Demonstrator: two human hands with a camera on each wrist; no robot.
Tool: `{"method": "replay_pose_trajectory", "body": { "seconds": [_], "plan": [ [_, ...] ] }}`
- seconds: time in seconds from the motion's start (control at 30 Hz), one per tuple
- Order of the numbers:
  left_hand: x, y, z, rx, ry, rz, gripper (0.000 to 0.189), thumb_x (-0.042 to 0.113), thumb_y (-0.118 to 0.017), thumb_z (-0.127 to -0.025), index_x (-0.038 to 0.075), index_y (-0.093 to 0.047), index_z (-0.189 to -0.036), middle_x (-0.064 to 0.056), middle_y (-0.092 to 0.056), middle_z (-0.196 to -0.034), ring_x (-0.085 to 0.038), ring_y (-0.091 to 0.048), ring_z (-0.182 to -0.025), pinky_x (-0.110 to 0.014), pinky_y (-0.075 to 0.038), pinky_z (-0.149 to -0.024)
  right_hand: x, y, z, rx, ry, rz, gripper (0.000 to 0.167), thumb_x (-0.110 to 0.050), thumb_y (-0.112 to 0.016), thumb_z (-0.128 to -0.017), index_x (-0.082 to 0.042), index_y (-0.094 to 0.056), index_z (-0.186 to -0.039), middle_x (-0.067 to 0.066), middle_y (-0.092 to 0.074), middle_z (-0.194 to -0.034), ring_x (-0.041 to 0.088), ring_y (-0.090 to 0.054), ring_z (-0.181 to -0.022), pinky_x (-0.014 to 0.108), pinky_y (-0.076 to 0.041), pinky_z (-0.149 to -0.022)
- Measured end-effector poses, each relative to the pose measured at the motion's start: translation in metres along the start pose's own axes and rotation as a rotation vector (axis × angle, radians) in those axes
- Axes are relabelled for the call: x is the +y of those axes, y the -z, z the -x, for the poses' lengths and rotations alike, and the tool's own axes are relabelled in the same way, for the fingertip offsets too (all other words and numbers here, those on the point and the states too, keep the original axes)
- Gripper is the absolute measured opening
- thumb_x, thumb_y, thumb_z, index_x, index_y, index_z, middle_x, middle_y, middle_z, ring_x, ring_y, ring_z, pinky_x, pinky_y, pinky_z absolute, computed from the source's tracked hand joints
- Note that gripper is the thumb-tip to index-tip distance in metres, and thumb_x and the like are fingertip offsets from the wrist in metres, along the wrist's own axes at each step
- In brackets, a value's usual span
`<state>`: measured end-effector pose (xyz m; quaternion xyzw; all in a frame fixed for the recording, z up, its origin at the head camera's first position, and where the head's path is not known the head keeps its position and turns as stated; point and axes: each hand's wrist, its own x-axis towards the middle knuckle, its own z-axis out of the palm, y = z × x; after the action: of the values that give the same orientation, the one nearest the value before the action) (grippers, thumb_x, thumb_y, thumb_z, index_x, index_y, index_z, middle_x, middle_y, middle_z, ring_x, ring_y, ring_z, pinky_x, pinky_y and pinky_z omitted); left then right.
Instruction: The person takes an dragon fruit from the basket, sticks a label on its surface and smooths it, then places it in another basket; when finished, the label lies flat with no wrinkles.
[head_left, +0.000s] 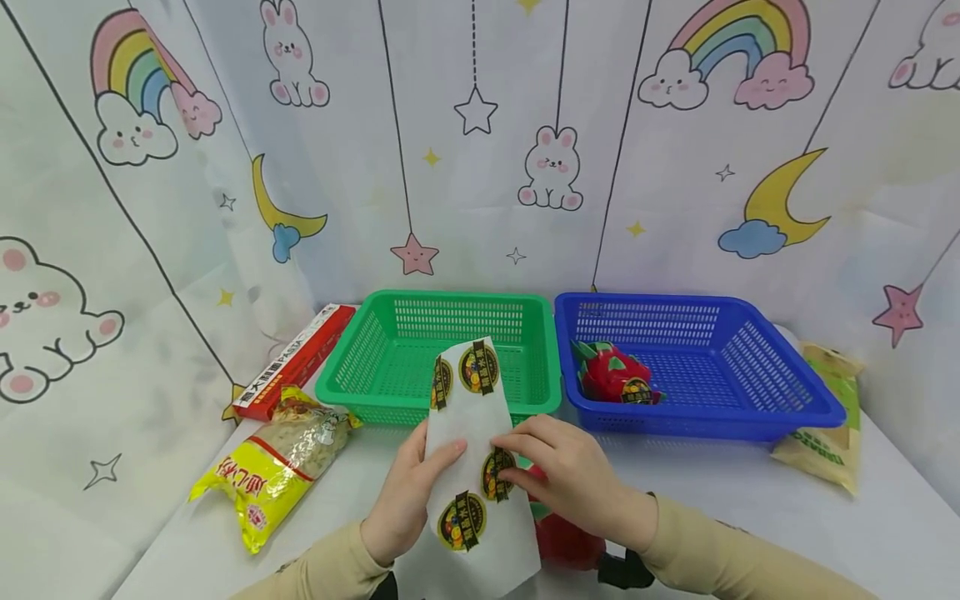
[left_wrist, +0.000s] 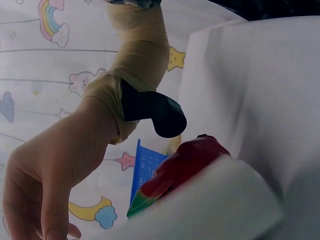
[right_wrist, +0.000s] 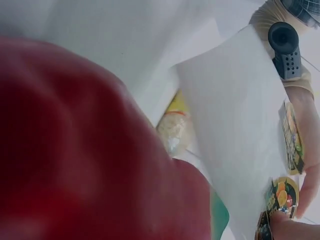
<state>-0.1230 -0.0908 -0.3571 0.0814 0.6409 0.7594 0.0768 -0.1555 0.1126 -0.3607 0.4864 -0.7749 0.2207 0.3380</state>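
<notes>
Toward six o'clock, I see the left grip (head_left: pixel 403 502) holding a white paper sheet (head_left: pixel 478 417) while the right grip (head_left: pixel 576 473) pinches a round black-and-gold sticker (head_left: pixel 491 482), apparently peeling it, which next calls for a clean lift.

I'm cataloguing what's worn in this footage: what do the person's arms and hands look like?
The left hand and right hand are gloveless. The left sleeve and right sleeve are long and beige. A black device with a rounded end sits at the right cuff; a dark device with small dots sits at the left. Grey grid-patterned cloth shows above the left sleeve.
</notes>
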Motion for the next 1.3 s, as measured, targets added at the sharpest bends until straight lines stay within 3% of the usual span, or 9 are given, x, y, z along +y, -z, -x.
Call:
{"method": "replay_pose_trajectory", "body": {
  "seconds": [0.8,1.3],
  "plan": [
    [0.0036,-0.0047,-0.0002,-0.01,0.005,0.004,0.046,0.024,-0.05,-0.093,-0.003,-0.038,-0.128,-0.012,-0.056,-0.109,-0.018,-0.06,-0.093,-0.034,-0.05,-0.081,0.0011,0.0025,-0.0062,0.056,-0.019,-0.038,0.024,-0.022,-0.082,-0.066,-0.015,-0.069,-0.085,-0.006,-0.063,-0.081,0.006,-0.06,-0.074,0.018,-0.051,-0.068],
    [0.0023,-0.0043,-0.0025,-0.004,0.037,0.014,0.049,0.03,-0.047,-0.095,0.0,-0.036,-0.132,-0.01,-0.054,-0.113,-0.015,-0.057,-0.097,-0.032,-0.047,-0.085,0.0,0.004,-0.0025,0.031,-0.023,-0.065,0.018,-0.018,-0.081,-0.069,-0.017,-0.065,-0.077,-0.007,-0.063,-0.076,0.004,-0.061,-0.07,0.016,-0.05,-0.066]
  ]
}}
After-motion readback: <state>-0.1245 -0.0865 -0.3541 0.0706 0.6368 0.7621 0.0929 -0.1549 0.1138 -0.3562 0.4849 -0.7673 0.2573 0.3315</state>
